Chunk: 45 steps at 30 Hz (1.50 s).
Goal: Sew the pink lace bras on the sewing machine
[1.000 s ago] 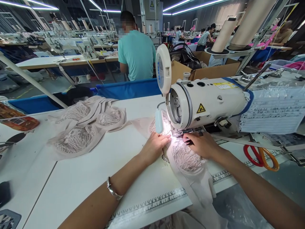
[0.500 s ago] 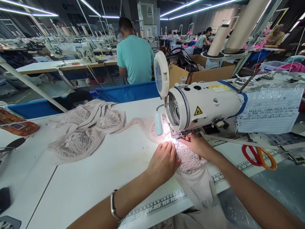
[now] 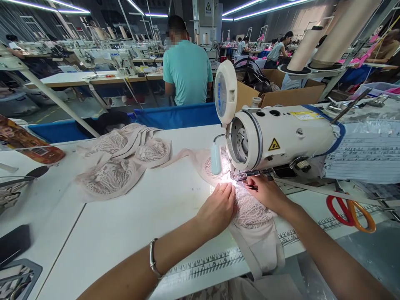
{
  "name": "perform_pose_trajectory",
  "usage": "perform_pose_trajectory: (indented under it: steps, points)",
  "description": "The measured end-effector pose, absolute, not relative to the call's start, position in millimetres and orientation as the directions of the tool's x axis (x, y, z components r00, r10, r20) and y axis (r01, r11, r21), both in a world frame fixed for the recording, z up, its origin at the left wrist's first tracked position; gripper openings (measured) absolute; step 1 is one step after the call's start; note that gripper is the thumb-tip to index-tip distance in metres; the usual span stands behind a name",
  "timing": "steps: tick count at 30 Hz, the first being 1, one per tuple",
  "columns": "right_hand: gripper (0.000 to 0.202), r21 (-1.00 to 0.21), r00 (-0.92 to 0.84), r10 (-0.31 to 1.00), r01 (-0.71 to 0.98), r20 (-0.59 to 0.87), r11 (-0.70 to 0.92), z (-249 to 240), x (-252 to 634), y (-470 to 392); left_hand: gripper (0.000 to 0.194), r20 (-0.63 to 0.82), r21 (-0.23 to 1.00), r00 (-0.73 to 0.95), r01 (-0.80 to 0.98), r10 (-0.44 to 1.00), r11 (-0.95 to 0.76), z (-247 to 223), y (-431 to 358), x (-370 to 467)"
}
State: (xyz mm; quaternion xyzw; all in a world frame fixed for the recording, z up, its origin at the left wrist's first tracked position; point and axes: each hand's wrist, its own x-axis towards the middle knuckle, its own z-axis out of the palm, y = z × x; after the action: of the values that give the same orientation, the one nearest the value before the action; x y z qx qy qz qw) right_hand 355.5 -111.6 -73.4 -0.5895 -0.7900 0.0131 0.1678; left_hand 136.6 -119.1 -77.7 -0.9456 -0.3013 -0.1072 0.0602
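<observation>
Pressing on lace: L hand (image 3: pixel 218 206) lies palm down w/ fingers kept together on the pale pink lace piece (image 3: pixel 253 213); if it pinches the cloth also, I cannot tell from here.
R hand (image 3: pixel 267 195): fingers are bent, nr the needle area, at upper R side of the same piece. A small dark tool (image 3: pixel 252 187) shows by the fingertips; gripped or not, I cannot tell.
Both hands: apart, but nr each other.
Lace piece: on the white table (image 3: pixel 125 241), partly under the sewing machine (image 3: pixel 290 135); its lower end goes over the front edge.
Lamp: the small pale-blue lamp (image 3: pixel 215 159) hangs beside the machine head, w/ v. bright light on the cloth there.
Machine cover: the round cover (image 3: pixel 231 98) stands open at the machine's L end.
Pile: similar lace pieces (image 3: pixel 109 181) lie in a heap on the table's L part.
Scissors: red & orange handles of the scissors (image 3: pixel 350 209) are to the R of R forearm.
Ruler: the printed ruler strip (image 3: pixel 206 266) runs along the table's front edge.
L wrist: it wears a silver bracelet (image 3: pixel 152 258).
Behind table: a person in turq. shirt (image 3: pixel 189 71), back to us.
</observation>
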Motion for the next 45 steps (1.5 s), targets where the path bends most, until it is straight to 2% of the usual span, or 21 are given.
perform_pose_trajectory:
  steps: [3, 5, 12, 23, 36, 45]
  points:
    - [0.056, -0.243, -0.422, 0.883, 0.852, 0.204, 0.463, -68, 357, -115, 0.05, 0.231, -0.049, 0.795, 0.586, 0.561, -0.809, -76, -118, 136]
    - [0.066, -0.213, -0.472, 0.86, 0.835, 0.194, 0.507, -65, 358, -116, 0.048, 0.222, -0.064, 0.787, 0.601, 0.576, -0.797, -75, -119, 137]
    - [0.066, -0.158, -0.475, 0.848, 0.842, 0.234, 0.515, -65, 355, -117, 0.051, 0.255, -0.199, 0.762, 0.643, 0.595, -0.739, -81, -126, 142]
    - [0.069, -0.143, -0.488, 0.836, 0.835, 0.25, 0.531, -63, 354, -119, 0.043, 0.289, -0.2, 0.778, 0.62, 0.559, -0.759, -87, -120, 140]
    - [0.067, -0.126, -0.46, 0.862, 0.862, 0.211, 0.491, -63, 353, -118, 0.043, 0.345, -0.046, 0.776, 0.576, 0.528, -0.816, -92, -102, 124]
    - [0.06, -0.145, -0.451, 0.876, 0.868, 0.169, 0.475, -62, 351, -119, 0.042, 0.261, -0.001, 0.809, 0.545, 0.526, -0.838, -79, -82, 109]
